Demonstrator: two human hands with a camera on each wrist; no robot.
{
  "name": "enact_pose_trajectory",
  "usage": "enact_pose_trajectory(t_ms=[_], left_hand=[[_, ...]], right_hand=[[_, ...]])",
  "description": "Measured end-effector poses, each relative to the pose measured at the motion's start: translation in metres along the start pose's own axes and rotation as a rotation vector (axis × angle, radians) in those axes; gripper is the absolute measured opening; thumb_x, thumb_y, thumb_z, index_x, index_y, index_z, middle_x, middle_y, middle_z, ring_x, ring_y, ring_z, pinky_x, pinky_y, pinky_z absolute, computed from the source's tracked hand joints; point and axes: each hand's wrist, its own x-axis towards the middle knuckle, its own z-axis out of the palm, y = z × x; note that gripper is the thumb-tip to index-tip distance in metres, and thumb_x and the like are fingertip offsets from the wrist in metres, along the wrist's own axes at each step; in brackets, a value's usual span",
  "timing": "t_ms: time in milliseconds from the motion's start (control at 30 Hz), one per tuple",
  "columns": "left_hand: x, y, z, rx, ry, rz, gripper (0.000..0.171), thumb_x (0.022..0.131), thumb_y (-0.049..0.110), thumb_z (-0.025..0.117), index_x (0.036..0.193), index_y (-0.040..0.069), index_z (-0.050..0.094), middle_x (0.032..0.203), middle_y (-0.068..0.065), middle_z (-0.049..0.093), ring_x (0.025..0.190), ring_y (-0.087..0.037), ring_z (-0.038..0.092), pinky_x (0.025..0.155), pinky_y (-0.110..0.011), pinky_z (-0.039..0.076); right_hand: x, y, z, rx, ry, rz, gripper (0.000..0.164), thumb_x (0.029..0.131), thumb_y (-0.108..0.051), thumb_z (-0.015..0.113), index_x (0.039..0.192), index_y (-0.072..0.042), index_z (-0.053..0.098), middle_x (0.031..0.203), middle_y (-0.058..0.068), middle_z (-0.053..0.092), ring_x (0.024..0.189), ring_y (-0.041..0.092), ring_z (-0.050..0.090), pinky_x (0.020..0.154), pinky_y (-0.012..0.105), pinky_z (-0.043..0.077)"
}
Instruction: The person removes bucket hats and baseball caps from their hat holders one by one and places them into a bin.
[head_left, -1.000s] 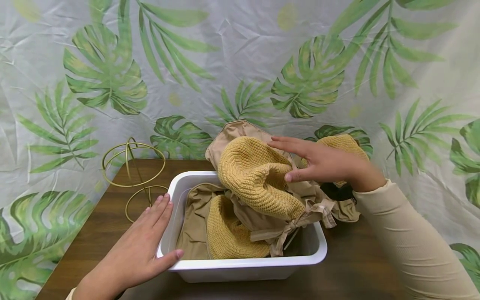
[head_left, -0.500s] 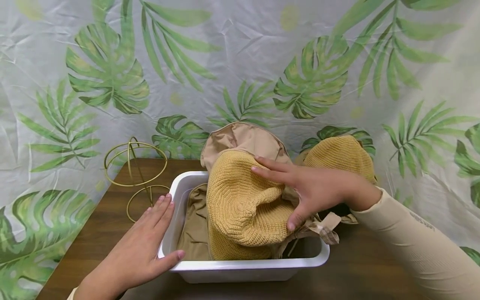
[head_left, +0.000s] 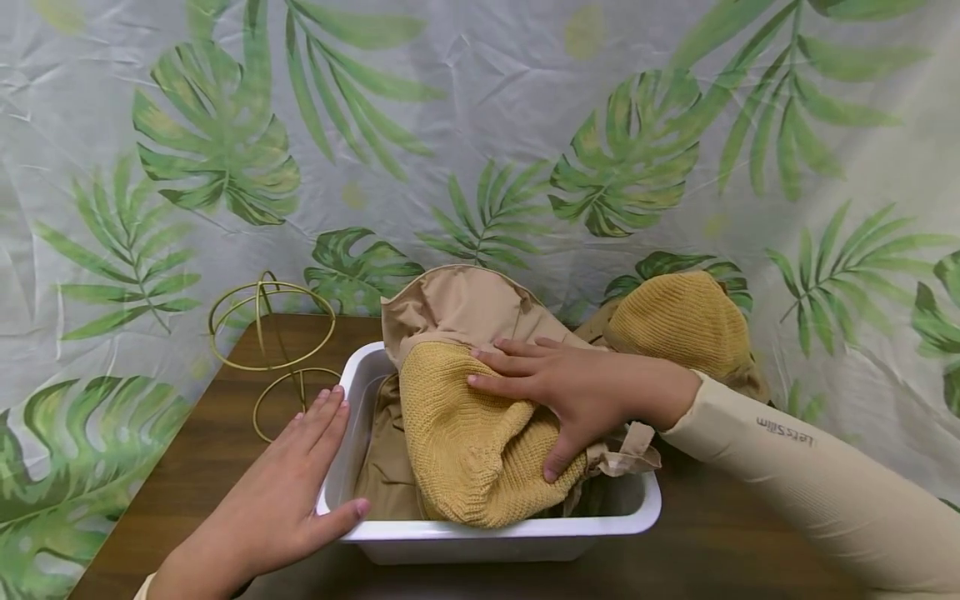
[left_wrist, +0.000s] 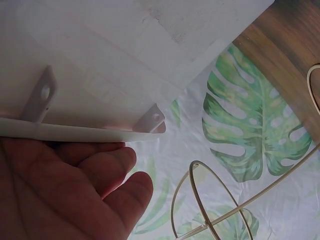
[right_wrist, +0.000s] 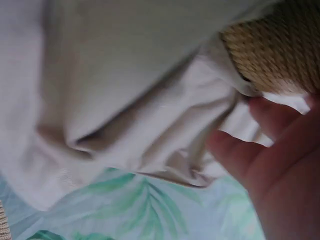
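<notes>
A mustard knit hat with a tan cloth brim (head_left: 472, 304) lies crumpled over a white plastic tub (head_left: 495, 530). My right hand (head_left: 573, 396) presses on the yellow knit part (head_left: 450, 433), fingers spread. In the right wrist view, that hand (right_wrist: 282, 165) touches the knit beside folds of tan cloth. Along the tub's left rim rests my left hand (head_left: 277, 483), its fingers straight and its thumb over the near corner. Seen from below in the left wrist view, the left hand (left_wrist: 75, 185) is against the tub's edge. Olive-tan cloth (head_left: 386, 483) shows inside; the rest underneath is hidden.
Behind my right arm, to the tub's right, sits another yellow knit hat (head_left: 682, 325) with tan cloth. A gold wire stand (head_left: 273, 367) is at the left. The dark wooden table (head_left: 225, 433) meets a leaf-print curtain (head_left: 480, 100) at the back.
My right hand has come down and left onto the knit hat. The hat has sunk flatter into the tub, covering the yellow knit beneath. My left hand stays on the rim.
</notes>
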Motion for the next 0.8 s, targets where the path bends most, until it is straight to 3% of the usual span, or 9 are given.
enact_pose_trajectory(t_ms=[333, 600, 800], left_hand=[[0.001, 0.0, 0.0, -0.004, 0.008, 0.008, 0.093, 0.089, 0.059, 0.06, 0.143, -0.014, 0.04, 0.154, -0.028, 0.032, 0.143, -0.04, 0.031, 0.118, -0.023, 0.001], [0.001, 0.0, -0.001, -0.007, 0.01, 0.004, 0.092, 0.089, 0.058, 0.061, 0.142, -0.014, 0.042, 0.154, -0.027, 0.033, 0.143, -0.04, 0.031, 0.118, -0.022, 0.0], [0.001, -0.001, -0.001, -0.018, 0.007, 0.009, 0.091, 0.088, 0.057, 0.062, 0.142, -0.015, 0.042, 0.154, -0.027, 0.033, 0.142, -0.04, 0.031, 0.118, -0.022, 0.001]], right_hand=[[0.023, 0.01, 0.014, -0.065, -0.107, -0.038, 0.114, 0.072, -0.082, 0.06, 0.161, -0.03, 0.011, 0.166, -0.001, 0.001, 0.151, 0.032, -0.005, 0.115, 0.062, 0.013], [0.037, 0.008, 0.019, -0.165, -0.158, -0.065, 0.109, 0.075, -0.087, 0.049, 0.16, -0.033, 0.007, 0.166, -0.004, -0.002, 0.151, 0.031, -0.003, 0.116, 0.058, 0.015], [0.048, 0.01, 0.026, -0.149, -0.198, -0.068, 0.105, 0.079, -0.083, 0.051, 0.16, -0.033, 0.009, 0.166, -0.004, -0.002, 0.151, 0.032, -0.002, 0.118, 0.055, 0.01]])
